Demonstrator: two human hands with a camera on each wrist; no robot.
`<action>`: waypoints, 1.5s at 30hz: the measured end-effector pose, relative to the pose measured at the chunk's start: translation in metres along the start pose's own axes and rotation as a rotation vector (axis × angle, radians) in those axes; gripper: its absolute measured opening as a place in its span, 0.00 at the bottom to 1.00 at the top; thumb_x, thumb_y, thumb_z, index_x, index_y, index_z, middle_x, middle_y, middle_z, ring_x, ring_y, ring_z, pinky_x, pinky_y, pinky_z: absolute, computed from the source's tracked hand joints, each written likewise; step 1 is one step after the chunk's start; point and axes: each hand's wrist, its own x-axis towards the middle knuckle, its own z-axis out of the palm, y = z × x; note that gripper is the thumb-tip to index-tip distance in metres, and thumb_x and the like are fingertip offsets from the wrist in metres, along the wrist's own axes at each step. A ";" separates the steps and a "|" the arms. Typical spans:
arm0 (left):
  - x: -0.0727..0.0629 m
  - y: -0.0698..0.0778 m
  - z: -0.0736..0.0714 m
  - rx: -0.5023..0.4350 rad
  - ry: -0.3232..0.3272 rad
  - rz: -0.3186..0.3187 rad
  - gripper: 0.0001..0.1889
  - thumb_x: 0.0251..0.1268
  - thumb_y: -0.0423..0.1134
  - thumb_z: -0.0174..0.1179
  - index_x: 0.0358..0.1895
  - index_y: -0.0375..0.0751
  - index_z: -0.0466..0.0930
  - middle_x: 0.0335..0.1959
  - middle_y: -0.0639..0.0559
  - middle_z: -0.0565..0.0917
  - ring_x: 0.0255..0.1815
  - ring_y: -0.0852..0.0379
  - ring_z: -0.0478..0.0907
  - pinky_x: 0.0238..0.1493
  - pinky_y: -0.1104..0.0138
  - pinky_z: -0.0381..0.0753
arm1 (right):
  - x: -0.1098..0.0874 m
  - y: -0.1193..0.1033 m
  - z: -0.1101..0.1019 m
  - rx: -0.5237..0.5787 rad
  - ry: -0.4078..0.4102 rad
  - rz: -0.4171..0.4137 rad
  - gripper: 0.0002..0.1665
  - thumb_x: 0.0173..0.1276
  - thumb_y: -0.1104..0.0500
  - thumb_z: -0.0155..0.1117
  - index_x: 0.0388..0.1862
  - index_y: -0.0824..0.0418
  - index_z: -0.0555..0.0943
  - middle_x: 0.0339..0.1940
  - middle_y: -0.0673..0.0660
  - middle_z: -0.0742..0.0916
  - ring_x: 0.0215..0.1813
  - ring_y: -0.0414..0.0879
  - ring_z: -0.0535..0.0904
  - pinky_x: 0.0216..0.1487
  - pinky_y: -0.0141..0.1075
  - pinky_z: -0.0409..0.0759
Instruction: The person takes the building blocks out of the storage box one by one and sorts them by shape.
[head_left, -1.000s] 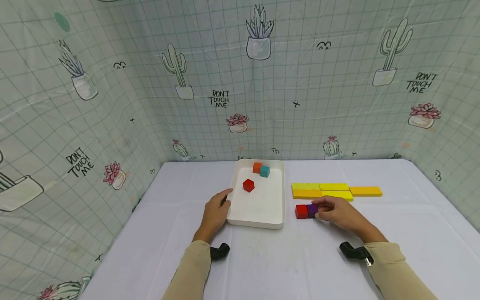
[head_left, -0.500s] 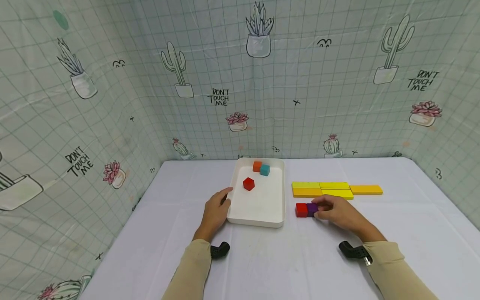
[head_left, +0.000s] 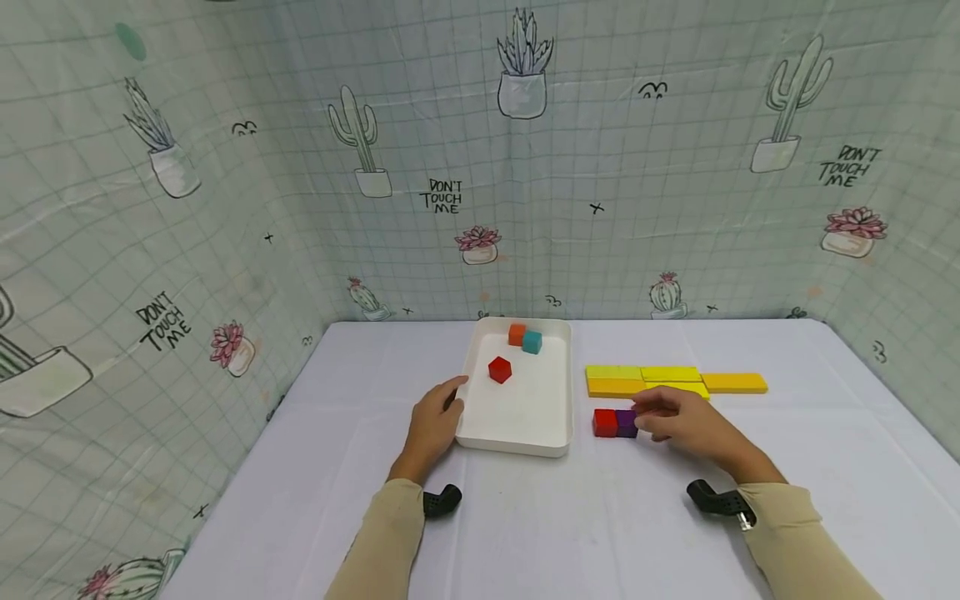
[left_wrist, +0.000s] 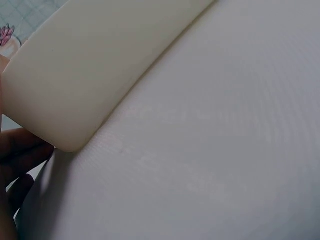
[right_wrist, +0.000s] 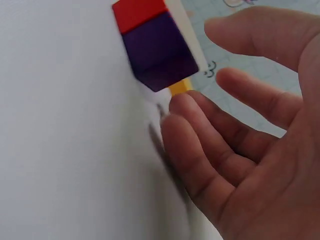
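Observation:
My left hand (head_left: 432, 421) rests against the left side of a white tray (head_left: 514, 450), thumb and forefinger at its rim and a gap between them. In the left wrist view, its fingers (left_wrist: 22, 145) lie along the outside of the tray's corner. A red cube (head_left: 605, 422) and a purple cube (head_left: 626, 423) stand side by side on the table, right of the tray. Just right of the purple cube is my right hand (head_left: 686, 425). In the right wrist view its thumb and fingers are spread, apart from the cube, with nothing between them.
Inside the tray lie an orange cube (head_left: 517, 334), a teal cube (head_left: 532, 342) and a red hexagonal-looking block (head_left: 500, 370). Behind my right hand, several yellow flat blocks (head_left: 671, 374) form rows, with an orange-yellow one (head_left: 735, 383) at the right end. A printed curtain hangs beyond the table.
My right hand has let go of the purple cube and drawn slightly to the right. The left hand and the tray hold their place.

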 end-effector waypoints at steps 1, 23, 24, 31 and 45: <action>0.000 0.000 0.001 0.002 -0.003 0.004 0.21 0.74 0.36 0.51 0.66 0.48 0.78 0.61 0.45 0.80 0.67 0.47 0.73 0.67 0.50 0.71 | -0.001 -0.001 -0.003 0.021 0.009 -0.004 0.31 0.69 0.50 0.69 0.64 0.66 0.75 0.56 0.63 0.83 0.49 0.53 0.82 0.45 0.39 0.84; 0.001 0.000 0.002 -0.001 -0.013 -0.014 0.21 0.74 0.37 0.51 0.67 0.50 0.78 0.62 0.46 0.79 0.68 0.48 0.72 0.68 0.50 0.70 | 0.103 -0.088 0.055 0.171 -0.054 -0.074 0.24 0.70 0.54 0.66 0.60 0.64 0.78 0.54 0.65 0.85 0.55 0.62 0.80 0.49 0.41 0.83; 0.001 0.000 0.003 0.001 -0.012 -0.014 0.21 0.74 0.37 0.51 0.67 0.50 0.78 0.62 0.46 0.79 0.68 0.48 0.72 0.68 0.50 0.70 | 0.107 -0.090 0.059 0.169 -0.062 -0.076 0.24 0.70 0.55 0.66 0.60 0.65 0.78 0.54 0.65 0.85 0.55 0.62 0.80 0.49 0.41 0.83; 0.001 -0.002 0.002 0.001 0.006 -0.024 0.21 0.74 0.37 0.52 0.67 0.50 0.78 0.64 0.46 0.78 0.69 0.48 0.70 0.69 0.50 0.68 | 0.130 -0.095 0.089 0.206 -0.086 -0.060 0.28 0.67 0.58 0.65 0.63 0.70 0.75 0.52 0.62 0.85 0.54 0.59 0.80 0.50 0.43 0.84; 0.001 -0.001 0.001 0.005 0.015 -0.006 0.21 0.73 0.37 0.52 0.66 0.49 0.79 0.63 0.46 0.79 0.68 0.48 0.72 0.68 0.50 0.70 | 0.155 -0.094 0.119 0.092 -0.031 0.050 0.28 0.67 0.57 0.68 0.63 0.65 0.75 0.46 0.59 0.87 0.43 0.51 0.82 0.43 0.38 0.84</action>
